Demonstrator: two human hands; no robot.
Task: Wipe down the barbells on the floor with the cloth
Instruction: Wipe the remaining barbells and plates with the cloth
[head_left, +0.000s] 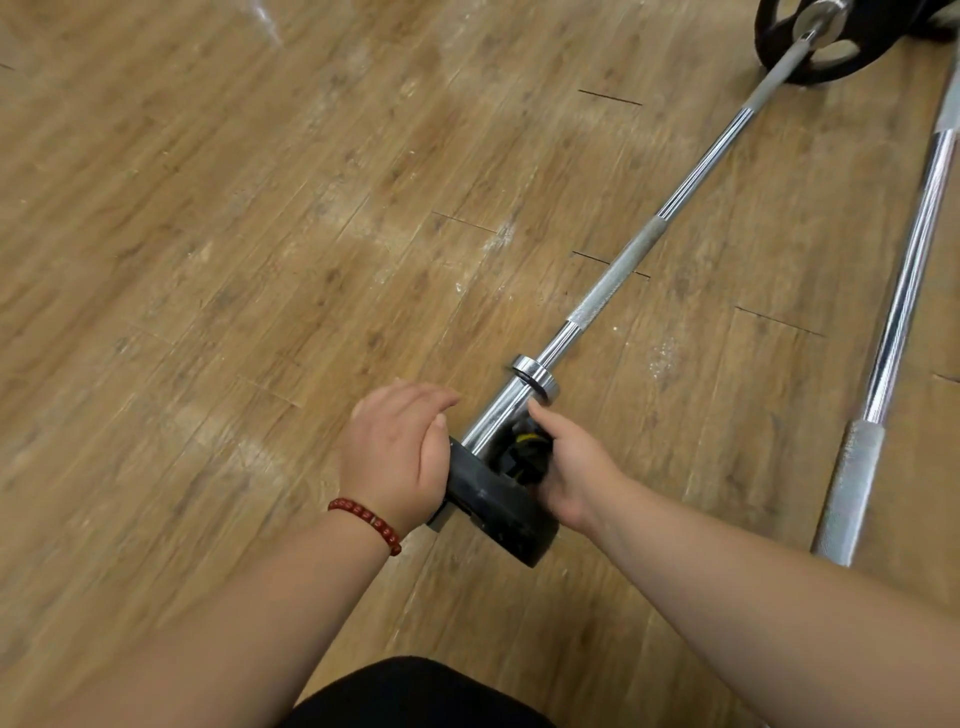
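Note:
A chrome barbell (618, 270) lies diagonally on the wooden floor, running from the lower middle to the top right. Its near end carries a small black weight plate (493, 506). My left hand (395, 452) rests flat against the plate's left side, fingers straight and together. My right hand (569, 467) grips a black and yellow collar clamp (527, 449) on the sleeve, just beyond the plate. The far end holds a larger black plate (831, 47). No cloth is in view.
A second chrome bar (904, 291) lies on the floor at the right, nearly parallel to the first, its knurled end (852, 488) near my right forearm. A red bead bracelet (366, 522) sits on my left wrist. Wooden floor (234, 234) stretches to the left.

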